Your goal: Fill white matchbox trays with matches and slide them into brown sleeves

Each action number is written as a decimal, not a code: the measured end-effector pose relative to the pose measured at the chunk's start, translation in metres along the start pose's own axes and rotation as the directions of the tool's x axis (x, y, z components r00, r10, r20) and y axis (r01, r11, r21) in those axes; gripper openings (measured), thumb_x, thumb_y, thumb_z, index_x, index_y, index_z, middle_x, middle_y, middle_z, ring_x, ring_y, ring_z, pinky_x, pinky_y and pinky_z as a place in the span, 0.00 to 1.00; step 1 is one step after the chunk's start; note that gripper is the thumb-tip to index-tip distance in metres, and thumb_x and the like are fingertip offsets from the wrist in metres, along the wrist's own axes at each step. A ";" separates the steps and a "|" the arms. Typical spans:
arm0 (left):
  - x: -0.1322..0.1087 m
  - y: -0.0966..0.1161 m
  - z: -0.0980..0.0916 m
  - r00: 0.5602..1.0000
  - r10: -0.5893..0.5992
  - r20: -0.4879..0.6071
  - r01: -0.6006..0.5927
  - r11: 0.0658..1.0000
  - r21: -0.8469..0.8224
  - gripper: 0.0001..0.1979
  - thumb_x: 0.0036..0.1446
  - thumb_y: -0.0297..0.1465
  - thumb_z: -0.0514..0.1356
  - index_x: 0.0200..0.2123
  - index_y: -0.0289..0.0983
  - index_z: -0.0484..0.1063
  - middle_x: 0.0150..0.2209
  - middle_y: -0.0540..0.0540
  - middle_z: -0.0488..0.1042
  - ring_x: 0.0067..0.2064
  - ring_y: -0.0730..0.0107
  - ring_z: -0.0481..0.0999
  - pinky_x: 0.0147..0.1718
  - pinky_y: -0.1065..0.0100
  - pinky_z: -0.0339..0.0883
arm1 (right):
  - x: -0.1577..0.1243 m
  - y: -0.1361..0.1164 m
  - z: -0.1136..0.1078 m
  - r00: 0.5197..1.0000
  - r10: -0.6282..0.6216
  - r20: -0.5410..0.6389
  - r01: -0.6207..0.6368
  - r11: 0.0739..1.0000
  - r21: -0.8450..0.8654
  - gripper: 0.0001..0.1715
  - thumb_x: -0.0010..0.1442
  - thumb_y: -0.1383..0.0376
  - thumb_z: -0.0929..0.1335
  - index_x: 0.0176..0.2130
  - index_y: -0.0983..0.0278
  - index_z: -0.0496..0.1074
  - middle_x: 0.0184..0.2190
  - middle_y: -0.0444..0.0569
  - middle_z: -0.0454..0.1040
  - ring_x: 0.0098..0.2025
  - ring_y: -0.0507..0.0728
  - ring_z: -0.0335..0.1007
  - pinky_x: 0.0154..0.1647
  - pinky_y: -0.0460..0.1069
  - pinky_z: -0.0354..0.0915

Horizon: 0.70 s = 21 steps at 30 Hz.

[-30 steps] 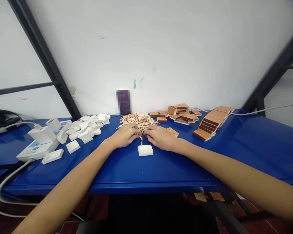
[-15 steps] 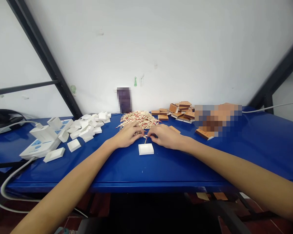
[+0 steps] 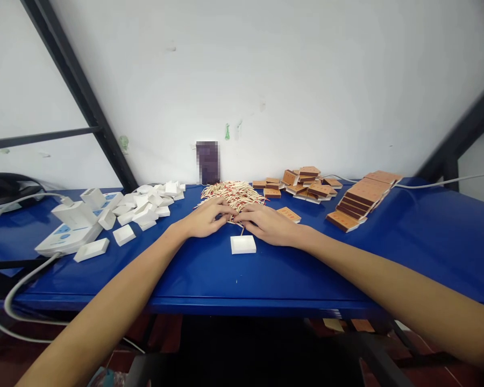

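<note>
A heap of red-tipped matches [image 3: 236, 194] lies at the back middle of the blue table. My left hand [image 3: 207, 219] is at its near edge, fingers bent and closed on matches. Close beside it, fingertips almost meeting, my right hand [image 3: 269, 223] pinches at the same matches; the fingers partly cover what each holds. Just in front of the hands sits an open white matchbox tray [image 3: 243, 245]. A single match [image 3: 242, 231] shows between the tray and my right hand.
Several white trays [image 3: 145, 207] are heaped to the left, near a white power strip [image 3: 70, 236] with cables. Brown matchboxes [image 3: 306, 183] pile up at the back right, and a leaning row of matchboxes [image 3: 358, 199] stands farther right. One matchbox [image 3: 289, 214] lies behind my right hand.
Both hands have moved slightly up toward the heap, and their fingers have lowered onto its near edge. The view has shifted a little; the tray stays in place.
</note>
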State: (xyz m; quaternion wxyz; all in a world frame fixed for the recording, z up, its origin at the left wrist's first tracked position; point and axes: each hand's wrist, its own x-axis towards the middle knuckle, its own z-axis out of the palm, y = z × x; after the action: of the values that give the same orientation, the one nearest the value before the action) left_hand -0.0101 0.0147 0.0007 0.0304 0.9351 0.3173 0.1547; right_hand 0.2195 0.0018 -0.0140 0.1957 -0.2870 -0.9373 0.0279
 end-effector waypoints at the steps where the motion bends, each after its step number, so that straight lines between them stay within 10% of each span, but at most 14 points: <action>1: 0.000 0.000 0.000 1.000 -0.001 0.011 0.001 1.000 0.000 0.16 0.65 0.29 0.50 0.48 0.41 0.76 0.39 0.45 0.69 0.43 0.64 0.68 0.45 0.62 0.61 | 0.000 0.000 -0.001 1.000 -0.004 0.013 0.004 1.000 -0.001 0.19 0.69 0.67 0.60 0.51 0.63 0.76 0.42 0.53 0.74 0.46 0.58 0.69 0.47 0.53 0.63; 21: -0.001 -0.006 -0.003 0.996 -0.085 0.009 0.085 0.996 0.020 0.12 0.61 0.30 0.52 0.40 0.36 0.76 0.39 0.44 0.72 0.41 0.64 0.71 0.45 0.61 0.65 | -0.003 0.011 -0.004 0.999 0.031 0.009 -0.031 0.999 -0.009 0.14 0.64 0.68 0.64 0.43 0.64 0.79 0.41 0.50 0.80 0.44 0.57 0.75 0.48 0.51 0.65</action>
State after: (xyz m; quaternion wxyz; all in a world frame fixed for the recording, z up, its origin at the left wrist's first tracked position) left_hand -0.0154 0.0189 0.0022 0.0292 0.9218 0.3580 0.1458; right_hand 0.2292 0.0087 -0.0128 0.1898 -0.3024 -0.9337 0.0280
